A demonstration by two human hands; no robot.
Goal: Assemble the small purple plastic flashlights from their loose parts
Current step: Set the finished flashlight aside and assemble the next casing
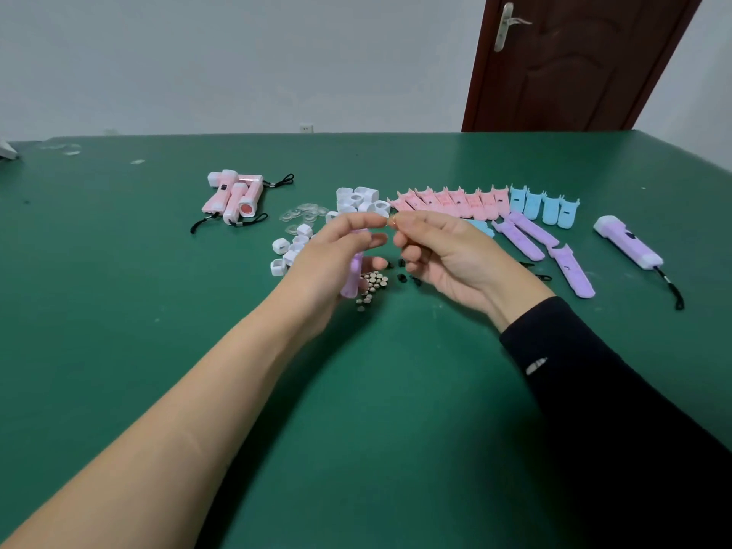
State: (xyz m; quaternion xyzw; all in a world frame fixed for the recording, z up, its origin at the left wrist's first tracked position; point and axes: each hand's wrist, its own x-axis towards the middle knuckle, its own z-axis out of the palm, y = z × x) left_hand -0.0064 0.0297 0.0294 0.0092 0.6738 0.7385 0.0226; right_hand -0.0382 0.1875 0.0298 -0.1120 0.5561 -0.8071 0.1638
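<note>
My left hand (pixel 336 251) grips a purple flashlight shell half (pixel 351 277), held upright above the green table (pixel 396 410). My right hand (pixel 431 251) pinches a tiny part (pixel 392 220) between thumb and forefinger, right at the left fingertips. Under the hands lies a pile of small button batteries (pixel 371 285). More purple shell halves (pixel 530 235) lie to the right. One assembled purple flashlight (pixel 628 241) with a black strap rests at the far right.
Pink shell halves (pixel 451 200) and blue shell halves (pixel 544 204) line the back. White caps (pixel 358 200), white end caps (pixel 289 251), clear lenses (pixel 303 213) and small black pieces (pixel 402 277) lie around the hands. Assembled pink flashlights (pixel 235 196) sit at the back left.
</note>
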